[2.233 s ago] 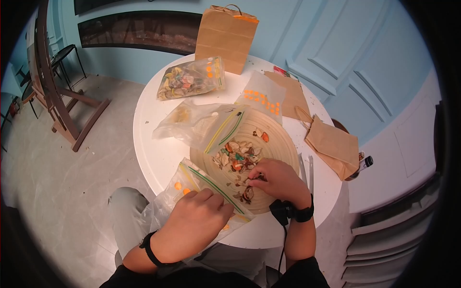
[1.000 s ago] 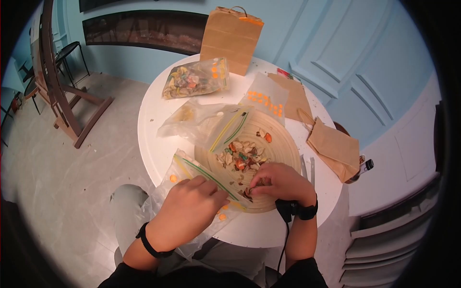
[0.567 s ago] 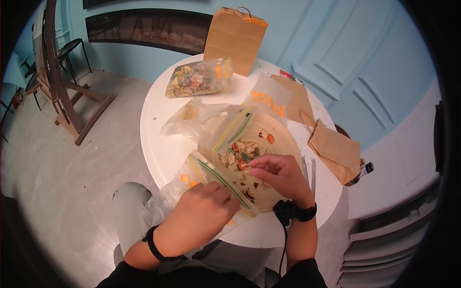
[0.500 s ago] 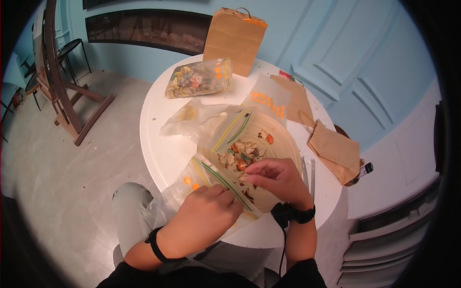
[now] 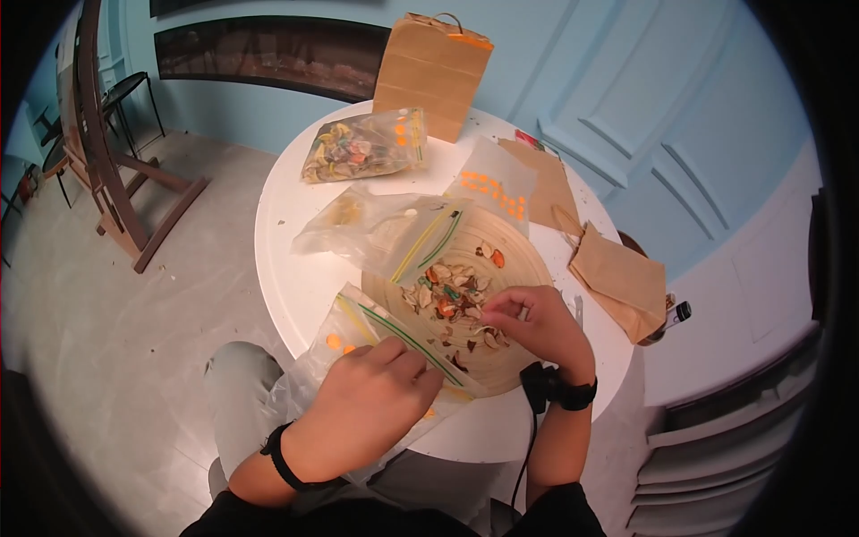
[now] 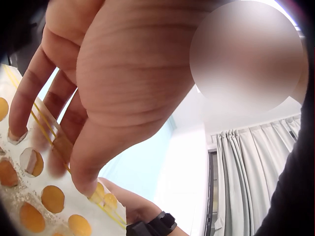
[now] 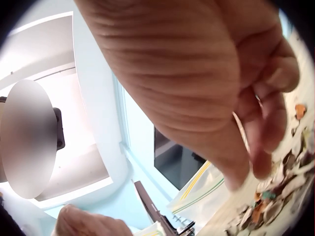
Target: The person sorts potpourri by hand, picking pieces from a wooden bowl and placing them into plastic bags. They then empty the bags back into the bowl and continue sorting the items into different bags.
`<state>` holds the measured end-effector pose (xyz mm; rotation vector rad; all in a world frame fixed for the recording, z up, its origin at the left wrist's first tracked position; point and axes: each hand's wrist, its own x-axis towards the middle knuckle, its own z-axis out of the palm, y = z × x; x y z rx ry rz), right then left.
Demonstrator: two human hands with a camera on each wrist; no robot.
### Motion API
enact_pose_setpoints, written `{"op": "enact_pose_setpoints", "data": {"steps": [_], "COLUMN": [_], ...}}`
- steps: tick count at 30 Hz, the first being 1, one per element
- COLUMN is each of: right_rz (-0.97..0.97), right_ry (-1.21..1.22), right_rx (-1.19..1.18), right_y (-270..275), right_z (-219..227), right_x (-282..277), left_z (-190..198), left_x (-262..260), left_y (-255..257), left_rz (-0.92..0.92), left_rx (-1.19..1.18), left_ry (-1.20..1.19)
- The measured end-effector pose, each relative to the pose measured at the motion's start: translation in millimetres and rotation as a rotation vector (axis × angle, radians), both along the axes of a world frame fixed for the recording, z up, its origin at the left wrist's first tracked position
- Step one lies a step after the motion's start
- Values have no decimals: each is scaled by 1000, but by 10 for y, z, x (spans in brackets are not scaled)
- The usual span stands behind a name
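My left hand (image 5: 371,398) grips the mouth of a clear zip bag (image 6: 59,179) marked with orange dots at the table's front edge. In the left wrist view its thumb lies on one side of the bag wall and its fingers on the other. Over the right half of a round woven tray (image 5: 537,259) is my right hand (image 5: 541,331), thumb and fingertips close together, no piece visible between them in the right wrist view. A heap of dried petals (image 5: 452,286), tan with some orange and green bits, lies just left of its fingertips. Smaller dark pieces (image 5: 458,362) lie nearer the front.
Another open zip bag (image 5: 367,228) overlaps the tray's left rim. Behind it are a filled zip bag (image 5: 362,148) and a standing paper bag (image 5: 434,76). A dotted sheet (image 5: 492,183) and a folded paper bag (image 5: 617,277) lie along the right. Metal tongs (image 5: 578,313) sit beside the tray.
The right hand has moved from the tray's front pieces up to the heap, then rightward from the bag; the pale piece at its fingertips no longer shows there. The left hand keeps gripping the bag.
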<state>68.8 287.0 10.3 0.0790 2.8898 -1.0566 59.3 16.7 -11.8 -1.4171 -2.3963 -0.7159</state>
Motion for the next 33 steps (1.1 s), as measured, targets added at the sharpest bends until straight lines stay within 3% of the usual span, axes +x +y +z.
{"op": "enact_pose_setpoints", "data": {"steps": [2,5,11,17,20,23,26,33], "right_rz": [54,6,63,-2,82,315,387,172], "right_ry": [-139,-235,-167,-53,-33,-99,-59,-109], "right_rx": [176,237,330,-209,-363,-199,-204,-355], "right_y": [140,115,151,-11,-168,-309,-283,-192], "right_z": [-29,-28,-115,-3,-55,32,-37,-219], "right_x": [6,12,12,-5,28,42,34,-65], "left_z": [11,-8,13,-25,-66,-97,-93,-5], "left_x": [-9,-25,-10,25,51,76,70,64], "left_y": [-9,2,27,82,124,142,122,14], "left_rz": [-15,-29,-34,-56,-72,-73,-66,-60], "left_rx": [-13,-29,-47,-39,-33,-34,-40,-46], "left_ry": [-17,-22,-28,-38,-19,22,36,-19]}}
